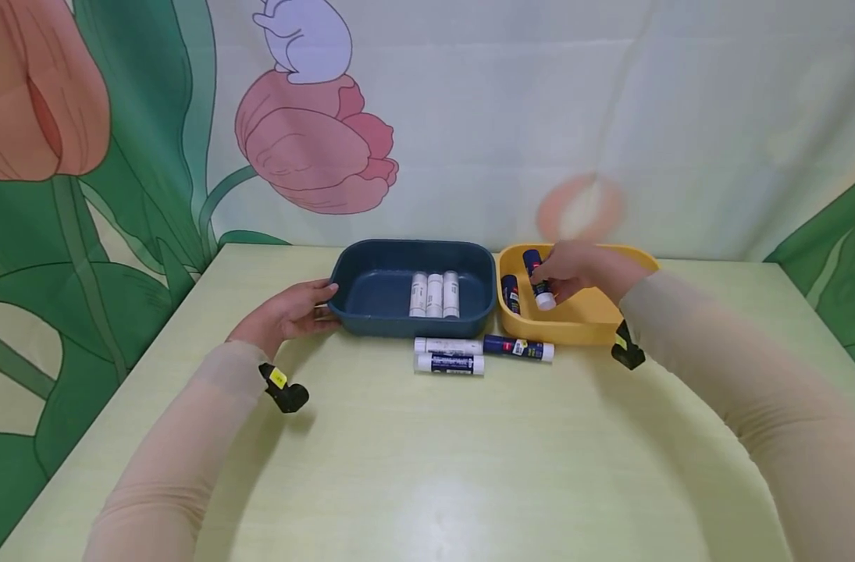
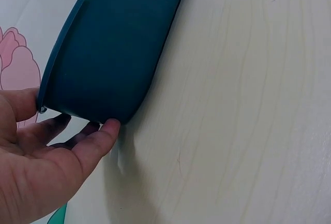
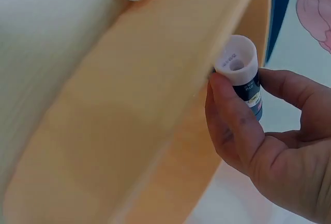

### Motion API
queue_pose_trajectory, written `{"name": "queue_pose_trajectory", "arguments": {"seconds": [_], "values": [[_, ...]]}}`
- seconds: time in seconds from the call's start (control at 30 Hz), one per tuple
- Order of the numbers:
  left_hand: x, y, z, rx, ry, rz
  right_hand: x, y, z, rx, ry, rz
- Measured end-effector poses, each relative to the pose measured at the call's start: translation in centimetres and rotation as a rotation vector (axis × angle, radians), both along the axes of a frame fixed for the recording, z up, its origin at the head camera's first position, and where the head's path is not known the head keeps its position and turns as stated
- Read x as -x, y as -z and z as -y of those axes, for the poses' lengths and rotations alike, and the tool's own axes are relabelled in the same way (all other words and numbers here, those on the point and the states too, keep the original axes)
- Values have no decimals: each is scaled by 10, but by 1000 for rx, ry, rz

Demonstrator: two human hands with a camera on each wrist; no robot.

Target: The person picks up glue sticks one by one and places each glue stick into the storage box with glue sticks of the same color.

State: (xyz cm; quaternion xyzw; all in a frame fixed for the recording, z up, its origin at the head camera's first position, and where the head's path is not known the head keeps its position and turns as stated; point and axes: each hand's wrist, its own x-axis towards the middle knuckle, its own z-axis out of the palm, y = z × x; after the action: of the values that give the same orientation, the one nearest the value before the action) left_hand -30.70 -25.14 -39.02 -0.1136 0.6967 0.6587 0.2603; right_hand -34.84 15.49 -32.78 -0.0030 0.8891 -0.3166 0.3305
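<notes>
My right hand (image 1: 571,267) pinches a navy glue stick (image 1: 537,277) with a white end, over the yellow bin (image 1: 575,332). Up close, the right wrist view shows thumb and fingers around the glue stick (image 3: 247,87) beside the bin's rim. Another navy glue stick (image 1: 511,294) lies inside at the left. At the blue bin (image 1: 371,324), my left hand (image 1: 293,312) holds the left end; in the left wrist view its thumb is at the rim and its fingertips (image 2: 110,127) touch the outer wall. Three white glue sticks (image 1: 435,295) lie side by side in the blue bin.
In front of the bins, on the pale table (image 1: 434,460), lie a white glue stick (image 1: 448,346), a navy-labelled one (image 1: 450,364) and a navy one with a white cap (image 1: 518,348). A flower-printed curtain (image 1: 469,140) hangs behind the table.
</notes>
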Motion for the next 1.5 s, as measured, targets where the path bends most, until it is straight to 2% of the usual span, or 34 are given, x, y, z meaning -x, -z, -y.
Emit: {"name": "queue_pose_trajectory", "arguments": {"seconds": [0.27,0.57,0.9,1.23,1.5], "values": [[0,0,0,-3,-11,2,-2,22,6,-40,45,0],[0,0,0,9,-20,11,-2,36,9,-27,77,28],[0,1,3,-18,6,-4,-3,40,13,-26,58,18],[2,0,1,-8,-1,-5,-3,42,13,-28,52,3],[0,1,2,-9,8,-3,-8,34,8,-40,-3,-9]]}}
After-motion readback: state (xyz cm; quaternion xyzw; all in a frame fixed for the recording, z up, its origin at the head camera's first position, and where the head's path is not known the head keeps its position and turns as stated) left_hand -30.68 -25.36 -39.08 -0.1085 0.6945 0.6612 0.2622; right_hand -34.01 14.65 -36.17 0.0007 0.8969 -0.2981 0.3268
